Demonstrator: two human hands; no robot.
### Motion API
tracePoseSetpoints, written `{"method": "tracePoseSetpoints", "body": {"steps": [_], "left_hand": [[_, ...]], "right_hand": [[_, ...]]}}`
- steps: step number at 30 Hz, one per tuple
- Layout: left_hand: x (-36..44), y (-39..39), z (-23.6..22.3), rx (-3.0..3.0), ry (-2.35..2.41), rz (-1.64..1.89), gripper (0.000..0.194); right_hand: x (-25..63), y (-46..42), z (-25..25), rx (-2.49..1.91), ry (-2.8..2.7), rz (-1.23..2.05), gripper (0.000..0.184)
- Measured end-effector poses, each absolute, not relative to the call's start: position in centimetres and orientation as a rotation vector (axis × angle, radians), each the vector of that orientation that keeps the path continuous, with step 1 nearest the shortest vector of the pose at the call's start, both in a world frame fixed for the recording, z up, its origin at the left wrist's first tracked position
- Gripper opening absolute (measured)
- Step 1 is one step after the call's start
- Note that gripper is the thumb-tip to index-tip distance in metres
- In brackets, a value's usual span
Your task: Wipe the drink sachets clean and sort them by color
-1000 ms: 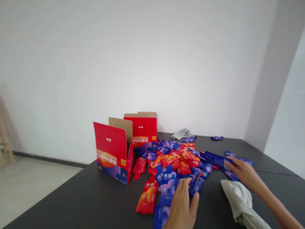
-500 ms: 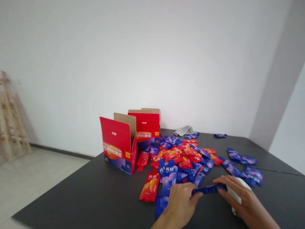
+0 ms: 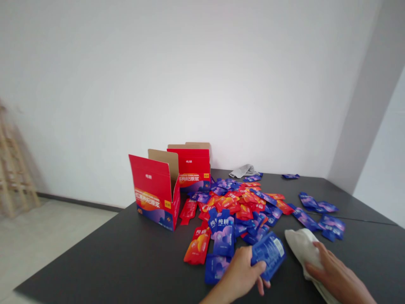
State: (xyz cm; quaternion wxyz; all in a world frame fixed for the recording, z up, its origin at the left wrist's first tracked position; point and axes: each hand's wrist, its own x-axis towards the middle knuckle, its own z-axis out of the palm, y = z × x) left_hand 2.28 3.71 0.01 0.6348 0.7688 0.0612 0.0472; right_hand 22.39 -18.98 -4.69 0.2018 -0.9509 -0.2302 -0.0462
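Note:
My left hand [image 3: 242, 270] is closed on a blue pouch [image 3: 268, 254], pinched between thumb and fingers and tilted so its printed back with a white label faces up. To the right, my right hand [image 3: 335, 270] grips a white cloth [image 3: 305, 249] at the table's near side. Just left of the held pouch, a blue pouch with purple fruit [image 3: 224, 234] lies on the table. Below that one another blue pouch [image 3: 215, 268] is partly covered by my left wrist. A red pouch with orange fruit [image 3: 198, 245] lies farther left.
Two open red boxes [image 3: 150, 190] [image 3: 193, 164] stand at the left and back. A mixed heap of red and blue pouches [image 3: 240, 202] fills the middle of the dark table [image 3: 126, 257]. Several blue pouches [image 3: 330, 226] lie at right. A grey cloth [image 3: 243, 171] rests behind.
My right hand has let go of the blue pouch and moved down right onto the white cloth. My left hand has turned the pouch from edge-on to face-up.

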Motion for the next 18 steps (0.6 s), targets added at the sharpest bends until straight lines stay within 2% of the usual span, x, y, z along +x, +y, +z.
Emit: {"method": "tracePoseSetpoints", "body": {"steps": [4,7,10,12,15,18], "left_hand": [[2.6,3.2,-1.7,1.795,0.170,-0.013,0.027],[2.6,3.1,-2.2,1.810,0.121,-0.067,0.032],[2.6,3.2,-2.2,1.877,0.087,-0.063,0.023],[2.5,3.3,-2.0,1.928,0.085,-0.076,0.027],[2.5,3.3,-2.0,1.943,0.064,-0.100,0.040],[2.5,3.2,-2.0,1.937,0.061,-0.056,0.032]], "right_hand": [[18.7,-17.1,-1.3,-2.504,-0.618,-0.011,0.046],[14.4,-14.6,-0.2,-2.242,-0.934,0.071,0.034],[11.6,-12.4,-0.7,-2.286,-1.112,0.037,0.041],[11.3,-11.6,-0.9,-2.440,-1.071,-0.082,0.048],[11.5,-11.0,-0.3,-2.580,-1.042,-0.152,0.045],[11.0,-10.6,0.2,-2.535,-1.233,-0.069,0.045]]}}
